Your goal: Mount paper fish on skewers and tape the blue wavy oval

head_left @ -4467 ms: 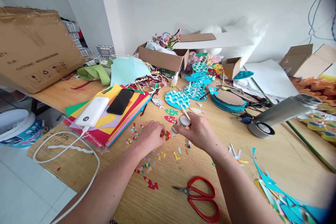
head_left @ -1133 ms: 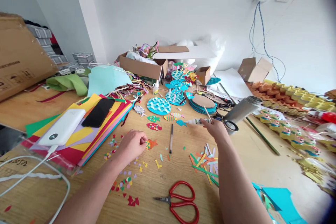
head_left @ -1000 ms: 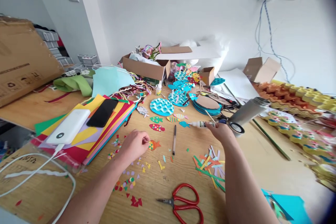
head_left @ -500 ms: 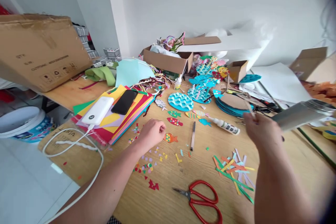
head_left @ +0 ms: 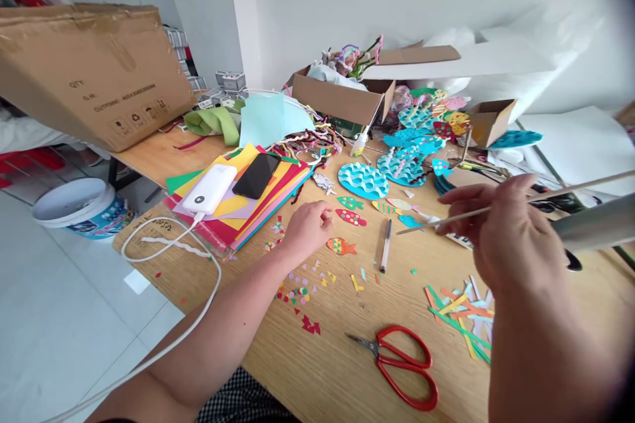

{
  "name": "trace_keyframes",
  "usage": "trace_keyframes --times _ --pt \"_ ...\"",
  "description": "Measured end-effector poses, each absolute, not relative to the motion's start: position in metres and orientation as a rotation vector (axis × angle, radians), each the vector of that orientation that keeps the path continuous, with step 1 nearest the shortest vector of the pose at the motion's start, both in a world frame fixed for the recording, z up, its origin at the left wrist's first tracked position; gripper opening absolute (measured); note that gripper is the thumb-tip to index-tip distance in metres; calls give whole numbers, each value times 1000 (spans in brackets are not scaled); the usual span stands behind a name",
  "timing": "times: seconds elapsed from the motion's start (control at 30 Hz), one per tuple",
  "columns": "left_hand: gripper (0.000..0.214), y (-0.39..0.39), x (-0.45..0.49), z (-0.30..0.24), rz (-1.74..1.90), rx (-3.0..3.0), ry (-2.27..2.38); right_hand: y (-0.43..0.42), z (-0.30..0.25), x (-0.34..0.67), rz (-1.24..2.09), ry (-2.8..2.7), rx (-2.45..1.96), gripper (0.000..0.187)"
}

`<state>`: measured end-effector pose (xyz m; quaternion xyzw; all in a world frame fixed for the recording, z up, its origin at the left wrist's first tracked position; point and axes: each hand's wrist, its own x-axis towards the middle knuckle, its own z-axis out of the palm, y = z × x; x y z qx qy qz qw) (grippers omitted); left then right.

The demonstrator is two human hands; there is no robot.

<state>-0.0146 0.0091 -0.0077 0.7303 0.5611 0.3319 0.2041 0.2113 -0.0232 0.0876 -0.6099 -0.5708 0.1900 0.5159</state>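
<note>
Head view, tabletop, two bare hands at work.

Item: orange paper fish (head_left: 341, 246), patterned with small triangles. Location: flat on the wooden table (head_left: 317, 373), just beside the left hand; contact between the two cannot be told. Long axis: roughly left to right, head end toward the left hand, tail toward the pen.

Left hand (head_left: 310, 231): the nearer of the two to the fish. Fingers half curled; whether anything is pinched between them cannot be told.

Right hand (head_left: 510, 238): raised, well apart from the fish, grasping a thin stick (head_left: 580, 186) between thumb and fingers. Stick axis: slanting down leftward, tip toward the fish. From the tip, the fish lies to the left and slightly nearer the person; a gap separates them. Whether the tip meets the table: cannot be told.

Between fish and right hand: one pen (head_left: 385, 246), lengthwise away from the person; one blue paper fish (head_left: 409, 221), just beyond the stick's tip; one white bottle (head_left: 461, 240), partly hidden by the right fingers.

Beyond the orange fish: one red spotted paper fish (head_left: 351, 217), one green paper fish (head_left: 350, 203).

Nearer the person: red-handled scissors (head_left: 404, 365), blades pointing left; red paper scraps (head_left: 311, 325); loose coloured paper strips (head_left: 461, 314), near the right forearm.
</note>
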Motion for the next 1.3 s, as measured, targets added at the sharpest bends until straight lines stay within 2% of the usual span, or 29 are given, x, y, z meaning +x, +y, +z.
trace_keyframes --times 0.2,0.4,0.73,1.0,1.3 --pt "21 10 -13 -8 1008 1939 1558 -33 80 170 893 -1505 -1395 55" --pt "22 11 -13 -10 1020 1951 1538 -54 52 162 1042 -1474 -1357 33" --pt "24 9 -14 -12 767 2059 1513 -83 7 160 583 -1239 -1464 26" --pt "5 1 -15 -8 588 2258 1659 -74 -12 166 102 -1990 -1408 25" --pt "8 0 -14 -12 498 2277 1643 -73 -18 165 52 -2061 -1415 26"
